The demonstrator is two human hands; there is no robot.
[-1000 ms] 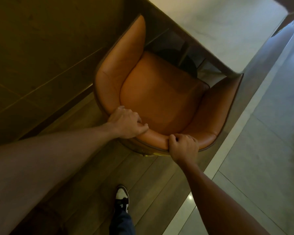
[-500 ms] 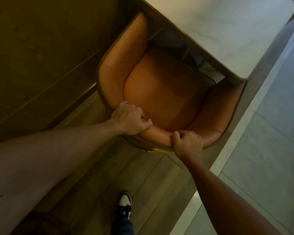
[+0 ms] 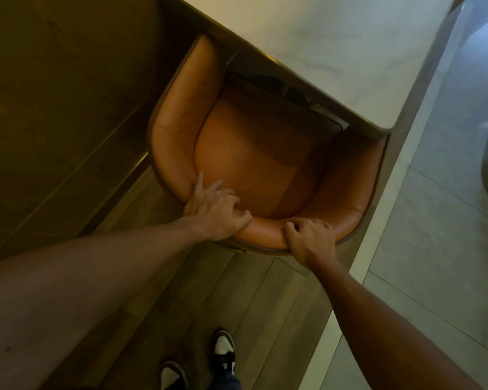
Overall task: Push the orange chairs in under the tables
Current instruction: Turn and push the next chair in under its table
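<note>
An orange leather tub chair [image 3: 254,164] stands in front of me, its curved backrest nearest to me. The front of its seat lies under the edge of a white marble table [image 3: 335,52], and the tips of both armrests reach that edge. My left hand [image 3: 213,211] rests on the left part of the backrest rim, fingers loosened and partly spread over the padding. My right hand [image 3: 307,239] is clenched around the rim right of the middle.
A dark wood-panelled wall [image 3: 54,108] runs close along the chair's left side. Wooden floorboards [image 3: 265,305] lie under me, with my two black-and-white shoes [image 3: 223,350] at the bottom. A pale tiled floor [image 3: 420,249] stretches to the right.
The chair has slid forward, so more of its seat is under the table. My left hand's fingers have loosened from a closed grip and spread over the rim.
</note>
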